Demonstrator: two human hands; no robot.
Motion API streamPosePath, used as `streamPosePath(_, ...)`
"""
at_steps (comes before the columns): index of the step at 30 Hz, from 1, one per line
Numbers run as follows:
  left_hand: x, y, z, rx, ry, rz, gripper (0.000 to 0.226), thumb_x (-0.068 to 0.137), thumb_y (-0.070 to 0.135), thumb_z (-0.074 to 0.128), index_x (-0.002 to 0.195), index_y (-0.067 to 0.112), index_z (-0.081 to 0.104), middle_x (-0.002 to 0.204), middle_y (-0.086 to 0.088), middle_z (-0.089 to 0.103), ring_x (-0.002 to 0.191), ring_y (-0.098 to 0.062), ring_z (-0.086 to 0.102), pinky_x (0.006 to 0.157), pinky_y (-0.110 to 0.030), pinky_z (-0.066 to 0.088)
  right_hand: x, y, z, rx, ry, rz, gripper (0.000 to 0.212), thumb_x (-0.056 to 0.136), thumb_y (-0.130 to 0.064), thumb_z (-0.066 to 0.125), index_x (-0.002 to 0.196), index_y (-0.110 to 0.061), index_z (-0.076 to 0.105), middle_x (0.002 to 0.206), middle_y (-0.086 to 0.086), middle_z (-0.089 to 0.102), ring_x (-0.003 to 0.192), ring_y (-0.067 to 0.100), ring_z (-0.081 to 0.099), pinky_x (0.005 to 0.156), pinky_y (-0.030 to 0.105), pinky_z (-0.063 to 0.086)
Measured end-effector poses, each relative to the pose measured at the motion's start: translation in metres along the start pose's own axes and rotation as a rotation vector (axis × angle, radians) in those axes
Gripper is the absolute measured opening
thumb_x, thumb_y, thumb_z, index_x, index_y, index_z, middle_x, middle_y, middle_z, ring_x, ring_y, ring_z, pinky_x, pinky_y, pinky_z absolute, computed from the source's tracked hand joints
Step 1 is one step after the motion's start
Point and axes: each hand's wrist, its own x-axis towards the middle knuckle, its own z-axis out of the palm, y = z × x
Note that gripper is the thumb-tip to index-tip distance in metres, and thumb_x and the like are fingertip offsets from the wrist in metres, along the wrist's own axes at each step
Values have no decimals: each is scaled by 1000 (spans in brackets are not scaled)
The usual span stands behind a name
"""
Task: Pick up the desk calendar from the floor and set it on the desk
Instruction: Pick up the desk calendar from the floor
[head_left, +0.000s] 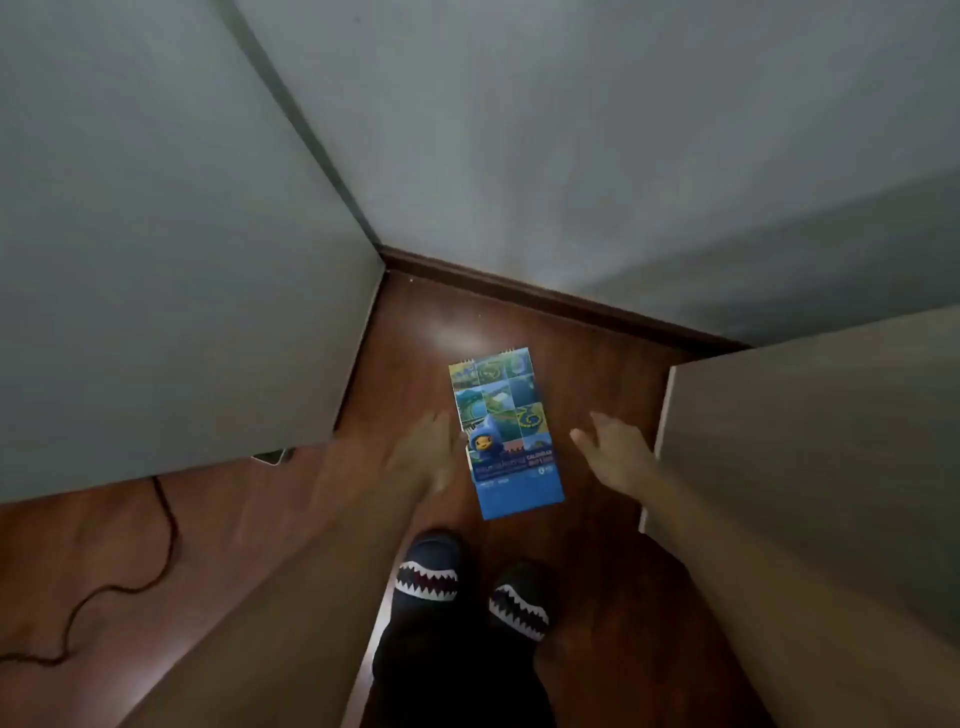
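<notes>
Both hands, left hand (431, 457) and right hand (618, 457), hung open and empty beside the desk calendar (506, 434) lying flat on the floor (597, 519), where a hasty pinch could have bent its thin pages.

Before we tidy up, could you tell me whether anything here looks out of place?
Yes: the desk calendar lies flat on the wooden floor near the wall corner, slightly askew, in front of the shark-tooth slippers.

Dim, motion-blurred left hand (415, 457), floor (597, 374) glare

Floor (597, 395): glossy reddish wood, light glare. Calendar (506, 431): printed paper, wire-bound top, slight sheen. Wall (571, 130): matt, smooth. Slippers (427, 574): soft cloth.
</notes>
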Motion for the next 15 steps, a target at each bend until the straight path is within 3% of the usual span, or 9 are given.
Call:
streamPosePath(1, 25, -19, 29, -19, 37, -87, 56, 80, 55, 45, 129, 32, 37, 129, -6, 60, 99, -29, 58, 84, -47, 47, 20, 5, 17, 6, -18, 4, 56, 98, -36, 38, 139, 3, 36, 142, 24, 46, 131, 36, 43, 108, 39, 35)
streamPosePath(2, 45, -29, 46, -60, 83, -84, 56, 78, 58, 44, 126, 29, 41, 125, -5, 63, 94, -27, 58, 82, -43, 46, 42, 13, 35, 3, -20, 7, 52, 98, -33, 39, 135, 4, 42, 137, 25, 51, 127, 36, 48, 105, 39, 38)
streamPosePath(4, 54, -25, 57, -171, -42, -129, 59, 87, 43, 36, 128, 4, 52, 127, -17, 60, 107, -30, 56, 91, -38, 41, 88, 30, 75, 34, -56, 59, 45, 98, -29, 43, 129, 3, 49, 131, 24, 56, 121, 36, 52, 99, 38, 41)
streamPosePath(6, 82, -29, 72, -254, -68, -143, 47, 96, 25, 36, 124, -9, 52, 131, -25, 56, 110, -28, 52, 86, -31, 34, 132, 43, 114, 69, -64, 89, 40, 97, -29, 44, 124, -1, 54, 124, 23, 60, 114, 35, 56, 93, 37, 44)
streamPosePath(8, 113, -36, 101, -356, -45, -161, 35, 99, 13, 38, 126, -6, 50, 122, -19, 56, 110, -26, 50, 78, -29, 30, 176, 57, 150, 118, -45, 109, 38, 95, -31, 46, 118, -3, 57, 117, 22, 63, 106, 35, 60, 87, 37, 47)
streamPosePath(10, 145, -50, 134, -459, -46, -208, 29, 98, 14, 40, 124, 6, 49, 112, -8, 51, 105, -20, 47, 78, -23, 31, 208, 64, 181, 168, -15, 147, 40, 93, -29, 49, 121, -2, 53, 119, 24, 59, 107, 37, 58, 89, 41, 48)
streamPosePath(13, 181, -63, 173, -642, -33, -292, 60, 88, 38, 48, 139, 9, 36, 136, -8, 47, 120, -27, 50, 100, -39, 42, 233, 65, 212, 252, 90, 213, 50, 91, -25, 54, 133, -1, 41, 129, 23, 46, 116, 38, 51, 97, 44, 46)
streamPosePath(15, 211, -90, 211, -750, 3, -388, 74, 77, 49, 51, 139, 12, 36, 139, -15, 46, 123, -38, 51, 102, -51, 45, 239, 64, 223, 301, 175, 283, 51, 90, -30, 56, 130, -1, 44, 127, 23, 46, 116, 39, 51, 97, 44, 47)
